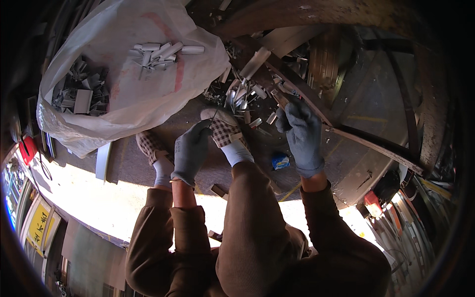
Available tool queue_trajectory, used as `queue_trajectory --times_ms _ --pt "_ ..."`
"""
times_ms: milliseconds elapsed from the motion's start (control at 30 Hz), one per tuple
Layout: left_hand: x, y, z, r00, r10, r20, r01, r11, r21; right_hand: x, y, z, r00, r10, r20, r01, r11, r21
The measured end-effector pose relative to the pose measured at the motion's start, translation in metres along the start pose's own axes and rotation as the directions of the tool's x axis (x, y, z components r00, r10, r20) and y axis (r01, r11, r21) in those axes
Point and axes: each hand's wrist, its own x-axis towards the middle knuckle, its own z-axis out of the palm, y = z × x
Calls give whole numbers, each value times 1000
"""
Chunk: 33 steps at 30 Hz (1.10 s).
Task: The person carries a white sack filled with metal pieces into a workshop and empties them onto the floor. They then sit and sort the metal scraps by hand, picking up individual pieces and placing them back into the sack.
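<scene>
Containers, counted: one white plastic sack (91, 132), wide open at upper left. Holds two separate groups of metal offcuts — at left, a dark heap (89, 99), too overlapped to count, with one broad pale piece uppermost; farther right, a pale cluster (161, 52) of roughly ten short strips, piled at mixed angles, exact count hidden by overlap.

Left hand (190, 151): gloved in grey, thumb and fingertips pinched nearly together on one thin dark piece (214, 116), in front of the right shoe (225, 134). Cannot tell its kind.

Right hand (302, 131): gloved in grey, fingers curled closed around one brown piece (280, 99), directed up toward the scrap pile (241, 96). Cannot tell whether joined to the single pale strip (256, 63) just beyond.

On the floor (341, 158), right of the sack: in that pile, many short silvery strips, too tangled to count. Also two checked shoes in all; one blue object (280, 161) near the right hand — kind unclear.
</scene>
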Motion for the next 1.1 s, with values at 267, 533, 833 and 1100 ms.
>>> queue_trajectory --times_ms 267,533,833,1100 --pt "2 2 -1 999 45 -24 -45 999 -3 25 -4 19 982 -186 26 187 980 -70" --pt "2 -5 3 997 -14 -78 21 996 86 -64 64 -117 978 123 -169 -181 905 -384" --pt "-5 10 -1 998 -51 31 44 978 205 -75 124 -127 906 313 -284 -379 898 -222" --pt "-5 11 -1 995 -68 71 52 977 206 -10 161 -64 877 428 -220 -411 904 122"
